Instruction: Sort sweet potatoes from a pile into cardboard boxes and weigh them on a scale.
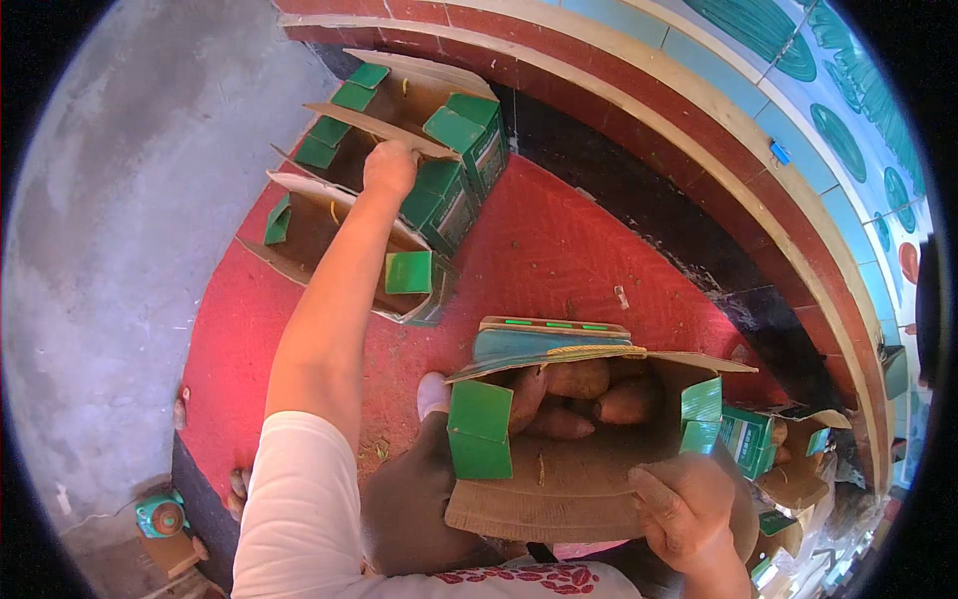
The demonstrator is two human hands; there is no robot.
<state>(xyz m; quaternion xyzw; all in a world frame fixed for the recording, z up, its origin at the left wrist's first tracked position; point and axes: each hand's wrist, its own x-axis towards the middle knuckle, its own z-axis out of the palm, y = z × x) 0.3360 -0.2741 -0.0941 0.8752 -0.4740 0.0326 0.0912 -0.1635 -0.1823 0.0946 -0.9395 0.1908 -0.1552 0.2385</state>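
Note:
An open green cardboard box stands at my lap, with several reddish-brown sweet potatoes inside at its far side. My right hand has its fingers curled over the edge of this box's near flap. My left arm stretches far forward to three open cardboard boxes in a row. My left hand is closed on the raised flap of the middle box. The far box and the near box stand against it with their flaps up. What lies deep in these boxes is in shadow.
A red mat covers the floor, bordered by a black strip and a tiled step. At the right stands another box of tubers beside clear plastic. Loose tubers and a turquoise round appliance lie at lower left.

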